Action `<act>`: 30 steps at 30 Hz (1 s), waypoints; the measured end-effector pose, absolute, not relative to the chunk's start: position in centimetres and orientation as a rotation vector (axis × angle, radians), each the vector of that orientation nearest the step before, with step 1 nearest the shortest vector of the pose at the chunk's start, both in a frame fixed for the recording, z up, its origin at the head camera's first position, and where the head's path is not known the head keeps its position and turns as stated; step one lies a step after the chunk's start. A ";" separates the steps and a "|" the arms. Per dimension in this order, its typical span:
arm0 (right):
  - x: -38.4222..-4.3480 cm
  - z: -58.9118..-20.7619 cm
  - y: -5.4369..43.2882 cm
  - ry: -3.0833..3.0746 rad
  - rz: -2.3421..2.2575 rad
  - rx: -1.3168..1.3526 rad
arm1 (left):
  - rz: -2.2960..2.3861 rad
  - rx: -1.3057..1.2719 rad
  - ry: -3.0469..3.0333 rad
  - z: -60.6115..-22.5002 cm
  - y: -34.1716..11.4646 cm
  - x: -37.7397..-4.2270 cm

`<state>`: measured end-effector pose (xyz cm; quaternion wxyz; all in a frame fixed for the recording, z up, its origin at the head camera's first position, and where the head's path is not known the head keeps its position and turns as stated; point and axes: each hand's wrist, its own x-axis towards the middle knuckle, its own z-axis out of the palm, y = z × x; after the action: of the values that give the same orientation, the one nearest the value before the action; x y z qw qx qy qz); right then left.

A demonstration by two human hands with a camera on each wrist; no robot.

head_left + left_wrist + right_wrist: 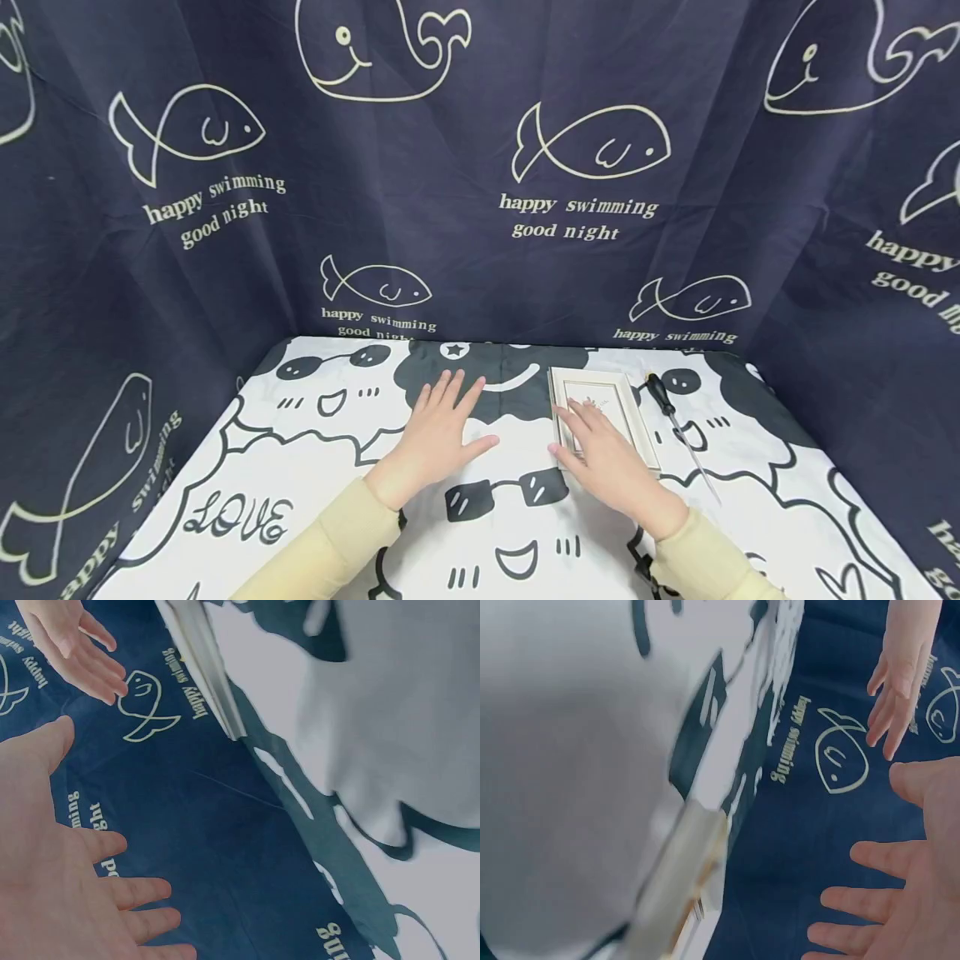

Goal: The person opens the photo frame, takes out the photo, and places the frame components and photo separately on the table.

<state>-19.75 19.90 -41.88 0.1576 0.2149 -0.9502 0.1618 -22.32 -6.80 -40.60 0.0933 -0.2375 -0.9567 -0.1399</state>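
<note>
A cream picture frame (643,429) with a light panel and a small leaf-like print lies on the right part of the table. My right hand (611,462) hovers palm down over its near part, fingers spread and straight, overlapping it in the head view. In the right wrist view a gap shows between my right hand (907,892) and the frame's edge (671,900). My left hand (435,437) hangs to the left of the frame, fingers spread, holding nothing. A black-handled screwdriver (662,395) with a long thin shaft lies along the frame's right side.
A white cloth (315,467) with black cartoon clouds, sunglasses and lettering covers the table. Dark blue curtains (465,183) printed with fish and whales stand close behind the table and along both sides.
</note>
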 end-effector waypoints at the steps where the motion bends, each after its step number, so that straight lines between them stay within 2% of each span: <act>1: -19.9 -41.7 20.1 -2.724 0.466 0.612 | -0.417 -0.716 -2.836 -40.4 -6.5 -22.5; 15: -22.7 -39.6 24.4 -2.847 0.455 0.506 | -0.389 -0.843 -2.842 -39.2 -1.1 -26.1; 21: -24.2 -39.5 26.7 -2.985 0.523 0.417 | -0.441 -0.852 -2.911 -39.9 0.7 -28.1; 30: -25.8 -40.9 29.6 -3.097 0.497 0.199 | -0.787 -0.843 -3.046 -42.1 3.0 -30.3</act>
<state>-25.81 29.59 -40.90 -0.0007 0.0633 -0.9854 0.1580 -30.28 3.00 -42.05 -0.0575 -0.2583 -0.9337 -0.2412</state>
